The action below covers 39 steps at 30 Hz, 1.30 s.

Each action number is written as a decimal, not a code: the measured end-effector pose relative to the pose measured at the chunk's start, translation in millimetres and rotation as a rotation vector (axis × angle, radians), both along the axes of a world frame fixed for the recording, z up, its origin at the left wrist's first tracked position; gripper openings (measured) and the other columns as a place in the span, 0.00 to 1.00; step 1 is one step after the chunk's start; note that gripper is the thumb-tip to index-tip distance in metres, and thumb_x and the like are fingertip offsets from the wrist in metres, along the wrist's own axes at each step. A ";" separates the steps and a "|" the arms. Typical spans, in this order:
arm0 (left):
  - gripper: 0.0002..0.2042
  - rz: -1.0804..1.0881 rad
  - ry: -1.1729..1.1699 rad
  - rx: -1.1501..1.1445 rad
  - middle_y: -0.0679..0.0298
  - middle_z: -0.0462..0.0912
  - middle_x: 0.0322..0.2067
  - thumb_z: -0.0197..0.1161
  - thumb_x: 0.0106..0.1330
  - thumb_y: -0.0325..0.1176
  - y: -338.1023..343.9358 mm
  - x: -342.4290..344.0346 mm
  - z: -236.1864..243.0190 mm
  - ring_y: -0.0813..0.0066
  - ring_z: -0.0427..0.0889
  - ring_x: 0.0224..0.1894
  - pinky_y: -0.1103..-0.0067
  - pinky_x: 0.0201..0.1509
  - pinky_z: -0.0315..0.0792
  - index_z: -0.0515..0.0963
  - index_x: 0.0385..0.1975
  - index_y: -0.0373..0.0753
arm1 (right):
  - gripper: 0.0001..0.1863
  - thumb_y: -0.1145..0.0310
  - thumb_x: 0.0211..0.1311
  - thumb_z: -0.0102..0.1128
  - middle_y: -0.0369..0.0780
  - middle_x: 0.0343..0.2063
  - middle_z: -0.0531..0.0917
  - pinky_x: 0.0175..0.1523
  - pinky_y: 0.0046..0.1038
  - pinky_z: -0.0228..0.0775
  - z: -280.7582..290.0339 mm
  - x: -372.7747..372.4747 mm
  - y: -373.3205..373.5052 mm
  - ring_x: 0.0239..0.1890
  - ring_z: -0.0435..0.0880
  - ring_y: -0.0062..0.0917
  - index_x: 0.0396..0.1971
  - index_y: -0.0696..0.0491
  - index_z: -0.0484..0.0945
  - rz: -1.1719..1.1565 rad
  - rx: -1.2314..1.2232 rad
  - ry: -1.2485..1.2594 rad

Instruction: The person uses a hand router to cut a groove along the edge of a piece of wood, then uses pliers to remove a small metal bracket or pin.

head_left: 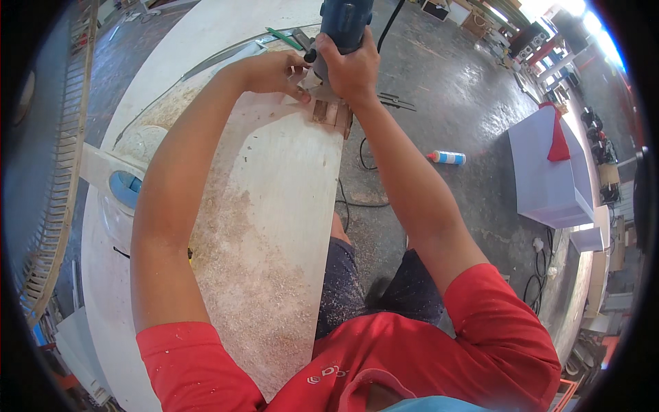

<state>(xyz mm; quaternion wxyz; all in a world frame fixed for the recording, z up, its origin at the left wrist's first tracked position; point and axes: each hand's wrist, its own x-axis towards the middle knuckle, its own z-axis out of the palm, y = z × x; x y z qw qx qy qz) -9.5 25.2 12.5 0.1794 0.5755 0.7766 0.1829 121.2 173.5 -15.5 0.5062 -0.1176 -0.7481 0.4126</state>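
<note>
A dark blue trim router (345, 27) stands upright at the far end of a pale wooden board (281, 178). My right hand (353, 69) wraps round its lower body, thumb toward me. From the left, my left hand (269, 72) reaches to the base with bent fingers, which seem to grip its edge; part of that contact is hidden. Small wooden blocks (328, 112) sit at the board's far right corner, just below the router. Sawdust and shavings (254, 295) cover much of the board. The router's bit is out of sight.
A green marker-like stick (285, 39) lies beyond my left hand. On the floor to the right are a white-and-blue bottle (449, 158) and a black cable (367, 204). Farther right stands a white cabinet (546, 172) with a red cloth (557, 141). A slatted rack (65, 144) rises at left.
</note>
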 end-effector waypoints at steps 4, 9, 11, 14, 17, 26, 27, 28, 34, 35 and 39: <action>0.24 0.038 -0.001 -0.040 0.63 0.82 0.38 0.83 0.54 0.49 4.6 -1.2 6.4 0.65 0.81 0.45 0.69 0.52 0.73 0.77 0.34 0.39 | 0.31 0.49 0.54 0.77 0.49 0.38 0.89 0.50 0.38 0.80 0.8 -11.0 7.1 0.41 0.90 0.40 0.48 0.58 0.81 -0.037 -0.013 -0.025; 0.25 0.031 -0.002 -0.076 0.63 0.82 0.37 0.83 0.53 0.49 9.1 -8.2 0.6 0.66 0.80 0.43 0.69 0.49 0.74 0.74 0.33 0.38 | 0.34 0.47 0.51 0.77 0.52 0.37 0.89 0.49 0.41 0.81 -4.7 -14.1 9.9 0.41 0.90 0.46 0.45 0.61 0.79 -0.020 0.014 0.019; 0.25 0.039 -0.004 -0.064 0.63 0.81 0.36 0.83 0.53 0.49 8.6 -9.0 -3.5 0.66 0.80 0.42 0.68 0.49 0.73 0.75 0.33 0.38 | 0.34 0.47 0.51 0.77 0.52 0.37 0.89 0.49 0.42 0.81 -6.7 -12.8 8.9 0.40 0.90 0.46 0.46 0.61 0.79 -0.017 0.028 0.046; 0.25 0.051 -0.041 -0.055 0.63 0.80 0.35 0.83 0.54 0.49 9.0 -10.0 -6.4 0.66 0.79 0.40 0.69 0.48 0.73 0.75 0.33 0.38 | 0.34 0.47 0.51 0.77 0.52 0.36 0.89 0.48 0.42 0.81 -5.8 -10.5 7.2 0.40 0.90 0.47 0.45 0.61 0.79 0.003 0.013 0.047; 0.25 0.044 -0.002 -0.061 0.64 0.79 0.33 0.83 0.54 0.48 11.8 -8.0 -1.4 0.67 0.77 0.39 0.69 0.47 0.73 0.74 0.33 0.38 | 0.33 0.48 0.51 0.78 0.51 0.35 0.89 0.48 0.42 0.81 -6.9 -13.0 12.3 0.39 0.91 0.46 0.45 0.61 0.79 -0.021 0.036 0.031; 0.25 0.092 0.038 -0.085 0.67 0.76 0.29 0.83 0.54 0.47 10.5 -3.7 1.2 0.70 0.73 0.35 0.69 0.44 0.70 0.72 0.30 0.38 | 0.33 0.48 0.51 0.78 0.50 0.35 0.89 0.48 0.42 0.81 -0.5 -7.6 3.7 0.39 0.91 0.45 0.44 0.61 0.79 0.009 0.015 0.058; 0.25 0.079 0.041 -0.067 0.67 0.76 0.29 0.83 0.54 0.47 10.9 -5.4 -0.6 0.70 0.73 0.34 0.70 0.43 0.70 0.72 0.30 0.38 | 0.33 0.48 0.51 0.78 0.51 0.35 0.89 0.48 0.41 0.81 -0.8 -7.8 4.2 0.39 0.91 0.46 0.44 0.61 0.79 0.021 0.011 0.059; 0.25 0.065 0.045 -0.048 0.67 0.75 0.28 0.83 0.54 0.47 10.3 -7.2 -2.6 0.71 0.73 0.34 0.70 0.43 0.69 0.72 0.29 0.38 | 0.33 0.48 0.51 0.78 0.51 0.35 0.89 0.49 0.41 0.81 -1.1 -8.3 4.7 0.39 0.91 0.46 0.44 0.61 0.79 0.033 0.006 0.060; 0.25 0.057 0.016 -0.026 0.68 0.75 0.29 0.83 0.53 0.49 12.1 -7.1 1.1 0.72 0.75 0.35 0.71 0.43 0.70 0.74 0.32 0.37 | 0.34 0.47 0.51 0.76 0.53 0.38 0.89 0.51 0.43 0.80 -2.9 -18.3 17.6 0.42 0.90 0.48 0.45 0.61 0.79 -0.002 0.009 0.010; 0.25 0.060 0.012 -0.025 0.68 0.75 0.29 0.83 0.53 0.49 13.9 -11.4 -1.8 0.72 0.75 0.35 0.71 0.43 0.70 0.74 0.32 0.37 | 0.34 0.47 0.51 0.76 0.53 0.38 0.89 0.51 0.43 0.80 -3.4 -18.8 18.8 0.42 0.90 0.48 0.45 0.61 0.79 0.002 0.011 0.005; 0.26 0.055 -0.042 0.019 0.67 0.77 0.29 0.83 0.52 0.49 14.9 -19.0 -9.6 0.70 0.77 0.35 0.71 0.43 0.71 0.75 0.31 0.37 | 0.34 0.46 0.51 0.76 0.53 0.39 0.88 0.52 0.43 0.80 1.0 -18.0 14.6 0.43 0.89 0.49 0.45 0.62 0.78 -0.021 -0.022 -0.030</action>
